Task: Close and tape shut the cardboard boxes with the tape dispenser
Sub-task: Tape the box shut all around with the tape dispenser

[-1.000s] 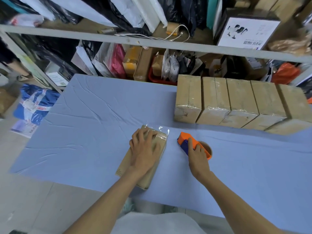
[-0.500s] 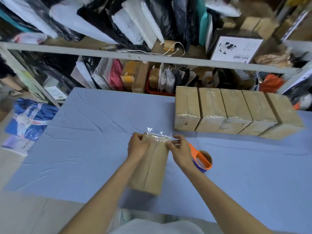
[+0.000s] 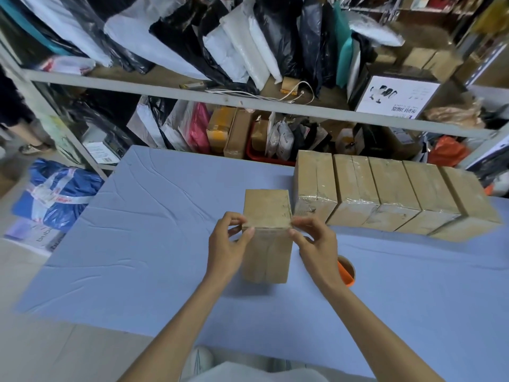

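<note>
A small brown cardboard box [image 3: 267, 232] stands upright on end in the middle of the blue table [image 3: 137, 244]. My left hand [image 3: 228, 244] pinches its upper left edge with thumb and fingertips. My right hand [image 3: 316, 244] pinches the upper right edge the same way. The orange tape dispenser [image 3: 346, 271] lies on the table just right of the box, mostly hidden behind my right wrist, with no hand on it.
A row of several taped cardboard boxes [image 3: 385, 194] lines the table's far right, close behind the held box. Metal shelving [image 3: 248, 106] full of bags and parcels stands behind the table. A blue bag [image 3: 55, 194] lies on the floor at left.
My right hand let go of the tape dispenser and joined my left on the box. The box went from lying flat to standing on end, and the loose tape at its top is pressed down.
</note>
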